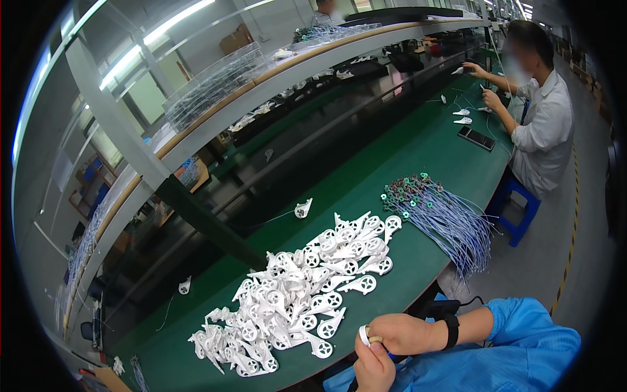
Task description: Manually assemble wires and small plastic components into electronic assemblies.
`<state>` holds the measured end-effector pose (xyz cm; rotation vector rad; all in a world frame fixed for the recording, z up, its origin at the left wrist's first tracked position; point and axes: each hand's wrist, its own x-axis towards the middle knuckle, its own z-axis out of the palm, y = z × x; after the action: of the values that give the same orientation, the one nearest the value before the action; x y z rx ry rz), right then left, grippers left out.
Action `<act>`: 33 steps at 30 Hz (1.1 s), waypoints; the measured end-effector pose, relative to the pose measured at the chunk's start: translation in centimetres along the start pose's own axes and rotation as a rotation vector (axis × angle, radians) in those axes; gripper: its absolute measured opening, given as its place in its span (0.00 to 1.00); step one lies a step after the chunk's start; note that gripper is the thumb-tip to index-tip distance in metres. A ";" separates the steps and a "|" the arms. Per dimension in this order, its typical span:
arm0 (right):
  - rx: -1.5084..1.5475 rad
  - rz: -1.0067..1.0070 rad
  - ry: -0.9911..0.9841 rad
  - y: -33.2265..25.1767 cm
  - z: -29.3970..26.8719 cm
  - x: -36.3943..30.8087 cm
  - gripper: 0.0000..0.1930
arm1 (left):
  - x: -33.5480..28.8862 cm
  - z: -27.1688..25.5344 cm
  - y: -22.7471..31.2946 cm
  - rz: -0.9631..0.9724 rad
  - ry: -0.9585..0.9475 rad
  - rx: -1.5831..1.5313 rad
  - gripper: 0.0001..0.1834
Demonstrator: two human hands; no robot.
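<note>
Low down, near the worktop's (415, 268) front edge, a small white part (364, 335) sits between the person's two hands. The left hand (373, 370) has thumb and fingers pinched on its lower end. The right hand (403, 333), with a black wristband (451, 331), has its fingers curled against the part's right side; their tips are hidden, so I cannot tell whether they grip it too. The visible strip of the part stands with its long axis nearly upright in the view, tipping slightly; the hands cover the rest, so which end is its front cannot be told.

On the worktop to the left lies a heap of white pieces (281, 300), each with a spoked round end and a tapering tail. They point many ways: one at the heap's right side has its round end to the right and its tail to the left. Beyond the heap, a lone white piece (302, 209) points its narrow tip up and right. To the right, a bundle of pale blue wires (450, 228) fans out, its green and brown ends up and left, its loose tails over the worktop's edge.
</note>
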<state>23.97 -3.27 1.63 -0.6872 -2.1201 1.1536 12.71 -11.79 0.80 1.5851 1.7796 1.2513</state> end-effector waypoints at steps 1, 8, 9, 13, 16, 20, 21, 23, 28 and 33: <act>0.001 0.001 0.001 0.3 0.2 -0.1 0.06 | 0.1 0.0 -0.2 0.002 -0.011 -0.002 0.22; -0.327 -0.306 0.212 0.4 0.5 -0.9 0.09 | 0.2 0.6 -0.2 0.012 -0.025 -0.038 0.21; -0.343 -0.300 0.214 0.5 0.6 -1.0 0.10 | 0.2 0.5 -0.1 0.013 -0.025 -0.038 0.21; -0.132 -0.215 0.197 0.7 0.6 -0.7 0.11 | 0.2 0.2 0.1 -0.028 -0.037 -0.075 0.22; 0.032 -0.143 0.168 1.0 0.8 -0.6 0.11 | 0.0 0.2 0.1 -0.052 -0.028 -0.088 0.22; -0.171 -0.176 0.114 1.6 0.9 -0.3 0.11 | -0.1 0.8 -1.2 -0.035 -0.015 -0.066 0.23; -0.205 -0.156 0.070 1.6 0.9 -0.3 0.11 | 0.2 0.8 -1.4 -0.041 -0.016 -0.067 0.23; -0.185 -0.136 0.078 0.9 0.0 0.2 0.11 | 1.2 0.8 -1.5 0.020 0.035 -0.122 0.20; -0.083 -0.005 0.051 -1.8 -2.0 0.8 0.12 | 2.1 -0.9 -0.4 -0.629 -0.055 -1.010 0.21; -0.155 -0.131 0.096 -1.7 -2.9 0.5 0.13 | 2.1 -2.2 -0.1 -0.754 -0.129 -1.046 0.25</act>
<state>25.56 -2.17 4.45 -0.6486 -2.1535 0.8767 10.33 -10.56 2.26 0.3401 1.0904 1.2750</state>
